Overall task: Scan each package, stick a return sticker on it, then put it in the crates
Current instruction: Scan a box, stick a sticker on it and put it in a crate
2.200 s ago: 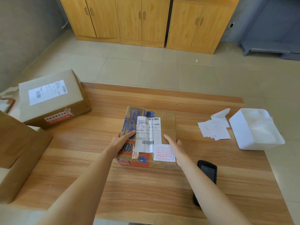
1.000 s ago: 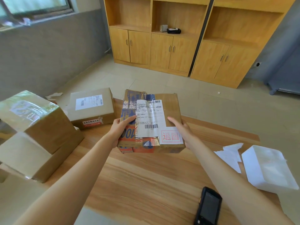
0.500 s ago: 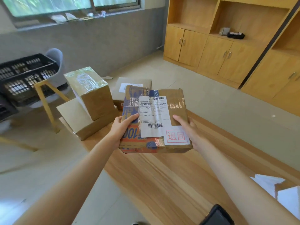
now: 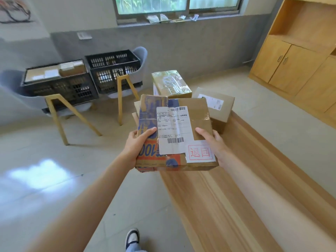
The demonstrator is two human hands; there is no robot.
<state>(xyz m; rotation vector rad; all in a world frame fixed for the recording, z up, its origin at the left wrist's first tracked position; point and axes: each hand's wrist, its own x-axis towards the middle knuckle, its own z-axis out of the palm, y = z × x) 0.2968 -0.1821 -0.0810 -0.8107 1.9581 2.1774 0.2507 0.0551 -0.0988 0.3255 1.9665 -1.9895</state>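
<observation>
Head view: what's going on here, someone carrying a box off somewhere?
A person holds a taped cardboard package in both hands, left hand and right hand gripping its sides, clear of the wooden table. Its shipping label and red-stamped return sticker face up. Ahead, two black crates sit on chairs; the left one already holds parcels. More boxes wait on the table.

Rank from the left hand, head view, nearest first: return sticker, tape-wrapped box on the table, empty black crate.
1. return sticker: on the held package, just right of the left hand.
2. tape-wrapped box: beyond the package, on the table.
3. empty black crate: on a chair, far left.
</observation>
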